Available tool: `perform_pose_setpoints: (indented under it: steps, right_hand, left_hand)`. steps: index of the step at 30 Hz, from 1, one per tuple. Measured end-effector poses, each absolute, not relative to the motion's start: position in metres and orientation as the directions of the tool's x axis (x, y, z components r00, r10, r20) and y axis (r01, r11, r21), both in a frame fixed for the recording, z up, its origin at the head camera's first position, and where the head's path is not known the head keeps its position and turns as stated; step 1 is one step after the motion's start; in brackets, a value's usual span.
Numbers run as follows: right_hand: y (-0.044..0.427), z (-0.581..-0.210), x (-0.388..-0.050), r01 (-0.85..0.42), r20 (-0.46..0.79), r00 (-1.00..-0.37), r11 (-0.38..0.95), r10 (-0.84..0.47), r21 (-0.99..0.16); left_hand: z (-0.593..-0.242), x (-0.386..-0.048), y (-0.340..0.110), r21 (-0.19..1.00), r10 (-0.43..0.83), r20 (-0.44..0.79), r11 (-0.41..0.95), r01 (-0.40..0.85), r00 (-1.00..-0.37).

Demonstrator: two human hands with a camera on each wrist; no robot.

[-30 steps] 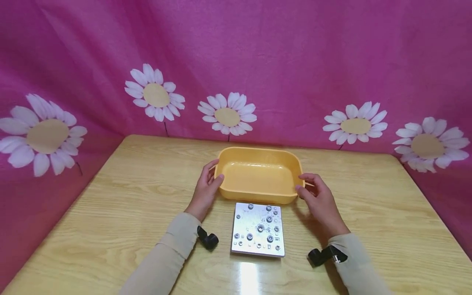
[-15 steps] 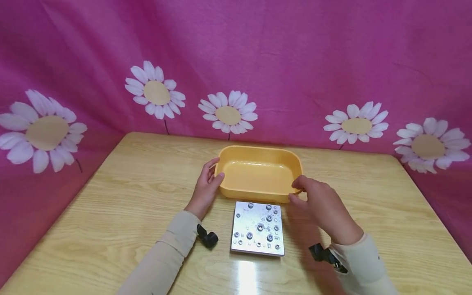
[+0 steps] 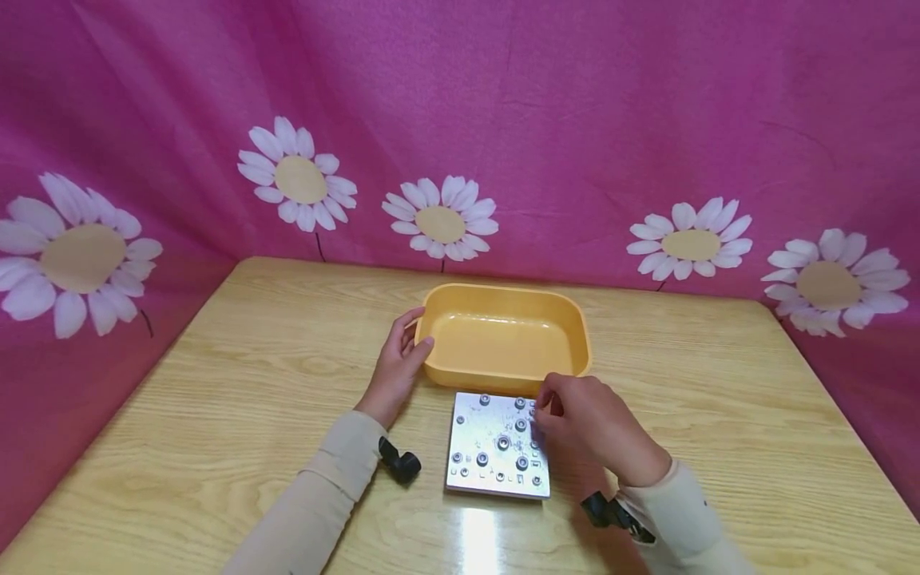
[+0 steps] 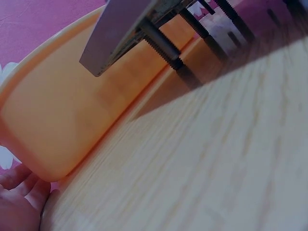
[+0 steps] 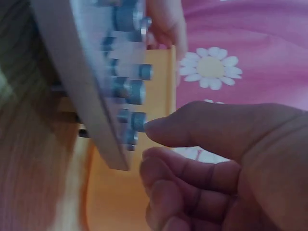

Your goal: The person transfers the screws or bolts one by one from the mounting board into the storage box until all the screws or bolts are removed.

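Observation:
My left hand [image 3: 395, 367] holds the left end of a yellow plastic basin [image 3: 503, 382], its thumb at the rim and its fingers along the outside. In front of the basin is a square metal plate [image 3: 477, 435] with several socket-head screws [image 3: 504, 443]; threaded shanks [image 4: 161, 44] stick out beneath it. My right hand [image 3: 600, 427] is over the plate's right edge, fingers loosely bent. In the right wrist view its thumb tip is right by a screw head [image 5: 139, 121]; whether they touch I cannot tell. Nothing shows between thumb and fingers.
A light wood-grain table [image 3: 287, 351] carries everything. Behind and at both sides hangs a magenta cloth [image 3: 561, 144] printed with white daisies. The basin stands close behind the plate, and its bare inside floor shows in the head view.
My right hand has let go of the basin's right end and moved left and toward me, to the plate's right edge. The left hand has stayed on the basin.

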State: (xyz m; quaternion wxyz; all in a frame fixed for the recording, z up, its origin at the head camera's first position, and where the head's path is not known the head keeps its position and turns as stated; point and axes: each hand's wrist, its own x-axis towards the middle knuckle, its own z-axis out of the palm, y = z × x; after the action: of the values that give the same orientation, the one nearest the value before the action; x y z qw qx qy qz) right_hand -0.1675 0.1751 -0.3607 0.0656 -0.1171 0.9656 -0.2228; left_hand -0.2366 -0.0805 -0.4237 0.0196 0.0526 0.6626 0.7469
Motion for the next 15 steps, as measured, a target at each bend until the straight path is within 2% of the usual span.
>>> perform_pose_setpoints:
  steps: [10,15]
  right_hand:
    - [0.169,-0.372,-0.168,-0.194,-0.06,-0.97,0.892,-0.238,-0.408]
    - [0.167,-0.372,-0.168,-0.17,-0.069,-0.974,0.899,-0.215,-0.403]
  left_hand:
    - [-0.446,-0.25,-0.081,0.986,0.091,0.07,-0.16,0.055,-0.993]
    - [-0.45,-0.251,-0.08,0.988,0.068,0.09,-0.132,0.081,-0.994]
